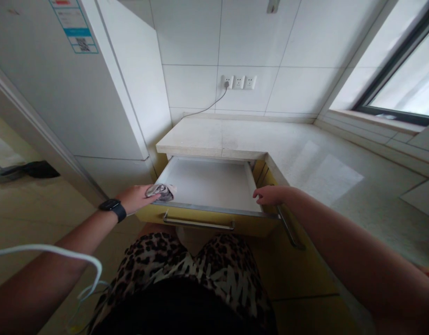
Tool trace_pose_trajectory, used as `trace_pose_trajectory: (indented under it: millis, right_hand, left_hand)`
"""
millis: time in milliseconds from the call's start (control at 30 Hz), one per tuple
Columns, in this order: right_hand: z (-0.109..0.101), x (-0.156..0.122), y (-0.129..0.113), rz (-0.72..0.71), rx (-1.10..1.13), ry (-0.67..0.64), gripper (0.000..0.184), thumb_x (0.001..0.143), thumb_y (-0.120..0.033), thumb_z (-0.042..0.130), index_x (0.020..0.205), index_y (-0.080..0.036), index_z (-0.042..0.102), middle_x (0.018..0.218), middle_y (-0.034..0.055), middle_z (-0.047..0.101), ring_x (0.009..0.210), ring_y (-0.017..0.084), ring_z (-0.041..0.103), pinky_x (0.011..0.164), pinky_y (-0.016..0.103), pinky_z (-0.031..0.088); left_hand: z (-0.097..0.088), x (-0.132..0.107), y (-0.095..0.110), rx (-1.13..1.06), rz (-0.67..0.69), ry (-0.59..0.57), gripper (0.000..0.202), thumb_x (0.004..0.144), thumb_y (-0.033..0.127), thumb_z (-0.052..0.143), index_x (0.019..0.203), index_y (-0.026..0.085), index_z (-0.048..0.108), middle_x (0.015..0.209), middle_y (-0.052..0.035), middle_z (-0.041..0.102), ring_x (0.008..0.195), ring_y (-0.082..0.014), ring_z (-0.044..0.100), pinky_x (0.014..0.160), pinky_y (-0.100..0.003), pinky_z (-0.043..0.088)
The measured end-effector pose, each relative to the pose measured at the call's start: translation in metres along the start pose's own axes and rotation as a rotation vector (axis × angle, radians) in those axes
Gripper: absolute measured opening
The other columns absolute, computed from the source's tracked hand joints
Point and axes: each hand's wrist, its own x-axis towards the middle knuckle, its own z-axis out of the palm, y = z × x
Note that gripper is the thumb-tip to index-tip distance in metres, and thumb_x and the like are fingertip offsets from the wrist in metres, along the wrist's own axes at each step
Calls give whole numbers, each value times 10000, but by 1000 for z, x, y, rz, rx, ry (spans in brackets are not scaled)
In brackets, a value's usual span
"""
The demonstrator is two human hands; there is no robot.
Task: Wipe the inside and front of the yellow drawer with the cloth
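Observation:
A pulled-out drawer (207,184) with a white inside and a yellow front hangs below the countertop. My left hand (136,199), a dark watch on its wrist, is closed on a crumpled grey-and-white cloth (162,191) at the drawer's front left corner. Over the right side wall of the drawer is my right hand (268,194), its fingers curled at the wall's edge. Whether those fingers grip the wall or only rest on it I cannot tell. A metal bar handle (198,223) runs along the drawer front.
The pale countertop (242,135) bends round to the right, under a window (403,88). A refrigerator (78,93) stands at the left. Its side is near a cord (204,110) plugged into wall sockets (238,82). A white cable (61,251) crosses my left forearm.

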Motion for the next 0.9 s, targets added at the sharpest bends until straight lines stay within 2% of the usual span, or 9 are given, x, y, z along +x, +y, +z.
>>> trace_pose_trajectory:
  millis: [100, 200, 533, 667, 767, 900]
  right_hand:
    - [1, 1, 1, 3, 11, 3, 501, 805, -322, 546, 1275, -157, 597, 1181, 136, 649, 1065, 273, 618, 900, 364, 461]
    - [1, 3, 2, 7, 16, 2, 505, 804, -323, 548, 1276, -152, 597, 1177, 137, 650, 1058, 274, 619, 894, 362, 464]
    - [-3, -1, -1, 15, 19, 0, 499, 810, -322, 547, 1278, -153, 591, 1179, 133, 651, 1028, 260, 630, 874, 346, 466]
    - [-8, -4, -4, 16, 8, -15, 508, 825, -330, 529, 1294, -140, 576, 1205, 139, 640, 1055, 265, 619, 888, 349, 461]
    - [-9, -4, -5, 14, 2, -18, 511, 826, -336, 525, 1299, -150, 573, 1203, 134, 642, 1065, 259, 618, 881, 335, 464]
    - [-8, -7, -6, 22, 12, -5, 508, 829, -330, 522, 1298, -144, 575, 1206, 131, 641, 1049, 252, 623, 864, 323, 469]
  left_hand:
    - [3, 2, -1, 72, 0, 35, 594, 857, 716, 332, 1114, 276, 636, 995, -62, 707, 902, -259, 649, 700, -296, 406]
    - [8, 4, 26, 211, 13, 42, 622, 833, 758, 307, 980, 276, 671, 901, -76, 708, 820, -283, 656, 647, -318, 377]
    - [34, 17, 184, 167, 357, 144, 622, 853, 750, 245, 857, 272, 643, 779, -64, 690, 718, -264, 658, 575, -330, 398]
    - [44, 25, 231, 114, 455, 165, 664, 841, 767, 224, 899, 264, 653, 788, -82, 699, 732, -289, 673, 593, -366, 448]
    - [48, 28, 245, 83, 478, 173, 692, 830, 787, 193, 891, 268, 647, 787, -79, 700, 727, -304, 675, 573, -384, 454]
    - [46, 25, 233, 75, 464, 180, 651, 839, 775, 222, 910, 275, 632, 779, -63, 695, 707, -285, 670, 539, -353, 417]
